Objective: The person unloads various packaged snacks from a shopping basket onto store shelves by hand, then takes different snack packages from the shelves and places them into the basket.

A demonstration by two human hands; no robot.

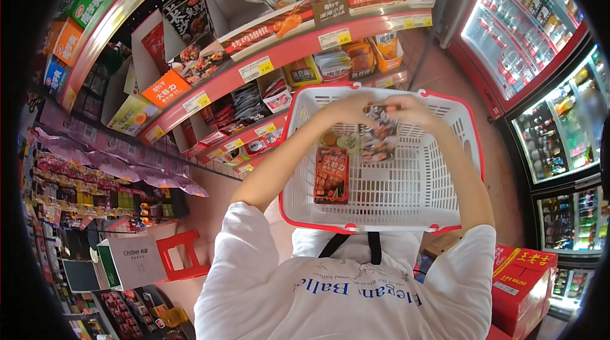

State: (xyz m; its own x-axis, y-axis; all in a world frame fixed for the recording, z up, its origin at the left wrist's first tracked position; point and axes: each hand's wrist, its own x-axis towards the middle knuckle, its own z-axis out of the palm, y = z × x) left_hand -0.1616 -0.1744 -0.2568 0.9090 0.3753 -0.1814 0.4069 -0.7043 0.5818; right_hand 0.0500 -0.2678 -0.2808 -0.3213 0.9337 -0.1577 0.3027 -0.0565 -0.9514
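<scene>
Over the white shopping basket (470, 149) with its red rim, my right hand (410, 111) is closed on the upper part of a dark snack packet (379, 140) printed with food pictures. My left hand (348, 110) is beside the packet's upper left edge. Motion smears its fingers, so whether it grips the packet is unclear. A red and black snack packet (332, 175) lies in the basket's left part. Close behind it is a pale green round-looking item (346, 142), partly covered.
Curved red-edged shelves (254, 70) with boxes of packaged snacks stand ahead and left. Lit drink fridges (559, 111) line the right. A red carton (524, 283) is at the lower right; a red stool (181, 254) and a white box (133, 262) are at the left.
</scene>
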